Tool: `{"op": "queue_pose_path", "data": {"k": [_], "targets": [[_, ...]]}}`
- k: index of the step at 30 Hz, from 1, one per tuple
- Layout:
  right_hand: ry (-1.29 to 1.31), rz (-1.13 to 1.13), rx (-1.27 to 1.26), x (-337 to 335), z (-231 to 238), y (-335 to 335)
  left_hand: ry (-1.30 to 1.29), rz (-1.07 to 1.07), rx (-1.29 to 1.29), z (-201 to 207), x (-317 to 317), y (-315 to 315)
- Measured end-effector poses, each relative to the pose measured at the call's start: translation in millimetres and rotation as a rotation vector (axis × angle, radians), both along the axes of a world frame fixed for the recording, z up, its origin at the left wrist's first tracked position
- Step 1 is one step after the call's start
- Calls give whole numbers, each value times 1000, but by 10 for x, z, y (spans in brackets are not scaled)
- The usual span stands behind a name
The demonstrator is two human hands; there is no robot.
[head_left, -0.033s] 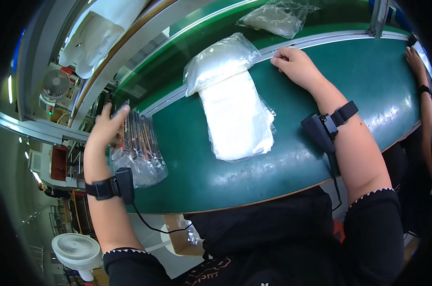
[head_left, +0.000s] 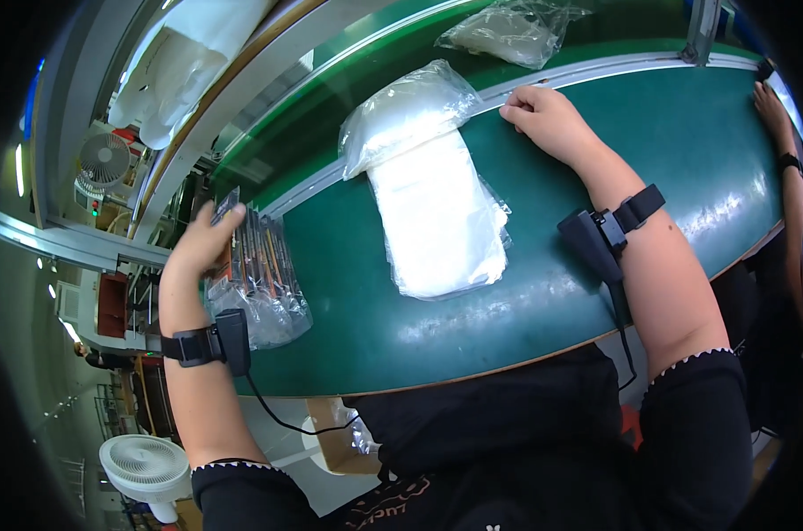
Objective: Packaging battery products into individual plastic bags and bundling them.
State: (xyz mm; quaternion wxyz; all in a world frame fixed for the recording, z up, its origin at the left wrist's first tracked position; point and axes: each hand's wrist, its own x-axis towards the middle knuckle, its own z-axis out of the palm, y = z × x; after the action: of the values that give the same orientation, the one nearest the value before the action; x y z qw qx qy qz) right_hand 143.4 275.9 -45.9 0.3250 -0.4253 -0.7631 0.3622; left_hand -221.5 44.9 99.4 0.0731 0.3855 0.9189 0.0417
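Resting on the left end of the green rounded work surface [head_left: 685, 159], a bundle of flat clear-plastic packets with dark and orange contents [head_left: 264, 283] lies partly over the near-left edge. Left hand [head_left: 202, 243]: fingers spread along the far-left side of the bundle, touching its top packet; whether it grips or merely presses cannot be told. A black strap-on wrist device with a cable [head_left: 216, 341] sits on that forearm, the cable trailing toward the near side.

Centre of surface: a stack of flat white translucent plastic bags [head_left: 441, 221], lying lengthwise from near to far. Touching its far end and partly overlapping it, a puffy clear bag with white filling [head_left: 406, 111] rests against the pale rail at the far edge.

Right hand [head_left: 548, 115]: loosely curled, knuckles up, fingertips on the surface just beside the far rail, to the right of the puffy bag and apart from it; it holds nothing visible. A second black strapped wrist device [head_left: 601, 239] sits on the right forearm.

Beyond the rail, on a farther green belt: another crumpled clear bag with white contents [head_left: 508, 31].

Far right edge: another person's hand [head_left: 773, 106] resting on the surface.

Near left, below the surface: a white round fan [head_left: 145, 465].
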Motion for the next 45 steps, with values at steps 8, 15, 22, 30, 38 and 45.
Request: {"op": "queue_pose_path", "data": {"k": [8, 15, 22, 30, 38, 45], "targets": [[-85, 6, 61, -22, 30, -7, 73, 34, 81, -177, -339, -161], [-57, 22, 179, -61, -68, 37, 233, -114, 239, 185, 503, -98], [-92, 10, 143, 103, -27, 70, -269, -1015, 136, 442, 2017, 33], [-37, 75, 89, 9, 38, -8, -283, -597, 833, 17, 1958, 108], [-14, 73, 3, -37, 7, 7, -427, -548, 846, -399, 1748, 170], [-260, 152, -68, -89, 195, 63, -611, -430, 972, -832, 1623, 95]]}}
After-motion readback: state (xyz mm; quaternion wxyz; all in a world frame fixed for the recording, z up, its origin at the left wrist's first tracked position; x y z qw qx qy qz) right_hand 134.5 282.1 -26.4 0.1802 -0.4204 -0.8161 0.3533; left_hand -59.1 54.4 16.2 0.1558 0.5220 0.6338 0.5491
